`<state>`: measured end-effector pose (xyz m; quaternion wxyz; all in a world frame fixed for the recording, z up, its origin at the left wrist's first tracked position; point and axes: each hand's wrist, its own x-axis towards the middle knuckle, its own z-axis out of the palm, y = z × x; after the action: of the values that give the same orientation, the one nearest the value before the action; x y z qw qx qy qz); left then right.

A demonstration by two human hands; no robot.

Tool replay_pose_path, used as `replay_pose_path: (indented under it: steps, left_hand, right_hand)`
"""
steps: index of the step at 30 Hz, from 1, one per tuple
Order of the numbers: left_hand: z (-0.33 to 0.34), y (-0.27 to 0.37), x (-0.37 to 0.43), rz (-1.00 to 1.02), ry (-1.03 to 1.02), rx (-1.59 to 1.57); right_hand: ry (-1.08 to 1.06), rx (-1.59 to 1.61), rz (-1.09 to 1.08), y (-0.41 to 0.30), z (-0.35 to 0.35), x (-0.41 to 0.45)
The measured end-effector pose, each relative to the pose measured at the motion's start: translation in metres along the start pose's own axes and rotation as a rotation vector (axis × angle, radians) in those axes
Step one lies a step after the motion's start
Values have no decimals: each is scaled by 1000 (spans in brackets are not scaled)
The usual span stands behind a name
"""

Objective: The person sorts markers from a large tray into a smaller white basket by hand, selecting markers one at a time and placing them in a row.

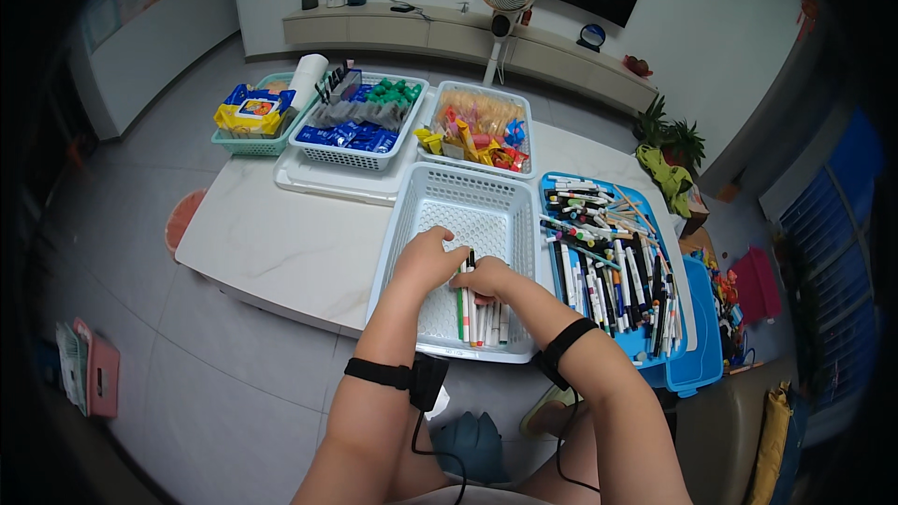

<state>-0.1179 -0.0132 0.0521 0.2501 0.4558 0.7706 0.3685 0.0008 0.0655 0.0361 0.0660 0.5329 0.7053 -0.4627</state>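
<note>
A white perforated plastic basket [388, 245] lies before me on the marble-patterned table. Several markers [477, 326] rest side by side in its near right part. My left hand [429, 259] reaches into the basket, thumb and fingers close to the tops of the markers; whether it grips one is unclear. Over the same markers, my right hand [491, 279] has its fingers bent around a white marker [466, 294]; its fingertips are partly hidden. To the right, a blue tray [547, 186] holds many markers, pens and thin wooden sticks, some in rows and others crossed.
Behind stand a basket of wrapped snacks [530, 147], a basket of blue packets and green items [344, 158], and a green basket [245, 147] with wipes and a white roll. A blue lid or tray [701, 358] juts out at the right. Cables hang from both arm straps.
</note>
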Motion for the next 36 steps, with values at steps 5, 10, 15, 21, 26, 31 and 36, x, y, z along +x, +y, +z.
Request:
replay_pose_path:
  steps: [5, 10, 15, 21, 26, 31, 36]
  left_hand:
    - [-8, 12, -11, -10, -97, 11]
    - [-2, 15, -17, 22, -145, 96]
    - [8, 14, -18, 21, -252, 137]
    - [17, 6, -17, -10, -420, 177]
    - [25, -6, -18, 28, -525, 308]
    - [24, -2, -26, 23, -613, 372]
    - [22, 4, -32, 55, -620, 404]
  right_hand:
    - [48, -18, -26, 5, 4, 4]
    - [11, -65, -55, 5, 7, 3]
    - [105, -222, -166, 5, 4, -10]
    - [326, -454, -207, 13, 8, -14]
    - [327, -493, -260, 15, 9, -11]
    - [399, -527, -403, 28, 15, -5]
    - [306, -616, -419, 25, 9, -10]
